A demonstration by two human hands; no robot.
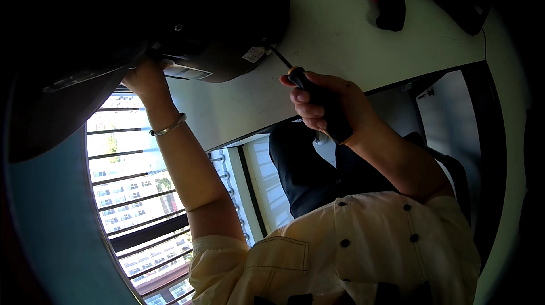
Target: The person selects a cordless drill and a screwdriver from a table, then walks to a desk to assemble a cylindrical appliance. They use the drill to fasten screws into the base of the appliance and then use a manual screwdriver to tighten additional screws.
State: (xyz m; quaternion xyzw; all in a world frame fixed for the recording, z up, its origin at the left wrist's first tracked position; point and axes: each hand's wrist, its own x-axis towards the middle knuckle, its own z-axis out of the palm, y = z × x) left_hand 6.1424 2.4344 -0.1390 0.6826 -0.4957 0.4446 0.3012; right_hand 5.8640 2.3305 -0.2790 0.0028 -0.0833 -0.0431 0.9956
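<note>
In the head view, the right hand (356, 107) is closed round a black-handled, orange-collared screwdriver (327, 107), its tip at the edge of a dark, rounded casing (221, 52). I'd keep the shaft straight and press steadily. The left hand (145, 82) meets the casing, fingers partly hidden; I can't tell its grip. Beneath is a pale, smooth tabletop (352, 49), near a bright, barred window (133, 152).

Room over tabletop (343, 35), dark casing (224, 47) blocking left, black handle (391, 7) upper right

An indoor room, home or office unclear; a pale desk (352, 49) stands by a barred window (150, 233); a many-windowed building (121, 208) shows outside.
</note>
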